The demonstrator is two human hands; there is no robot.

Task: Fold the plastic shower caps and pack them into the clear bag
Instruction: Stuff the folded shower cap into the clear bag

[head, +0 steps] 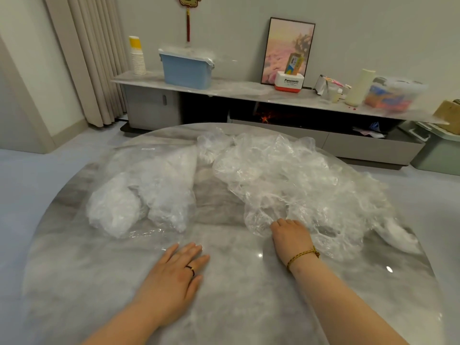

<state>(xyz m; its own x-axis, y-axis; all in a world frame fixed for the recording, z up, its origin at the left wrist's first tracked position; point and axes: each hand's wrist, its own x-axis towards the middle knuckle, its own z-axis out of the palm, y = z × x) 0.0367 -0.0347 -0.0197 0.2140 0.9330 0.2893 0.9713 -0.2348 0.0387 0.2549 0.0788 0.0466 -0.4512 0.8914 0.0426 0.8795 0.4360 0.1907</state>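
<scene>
Shower caps (298,175) heap at 2 o'clock, right hand (290,235) gripping their edge; left hand (174,267) flat, fingers straight; clear bag (144,185) at 10 o'clock.

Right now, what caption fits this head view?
Right hand grips shower caps; left hand rests flat near the clear bag.

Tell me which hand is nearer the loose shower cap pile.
Right. Right hand grips the near edge of the pile; left hand lies flat on the table, apart from it.
</scene>
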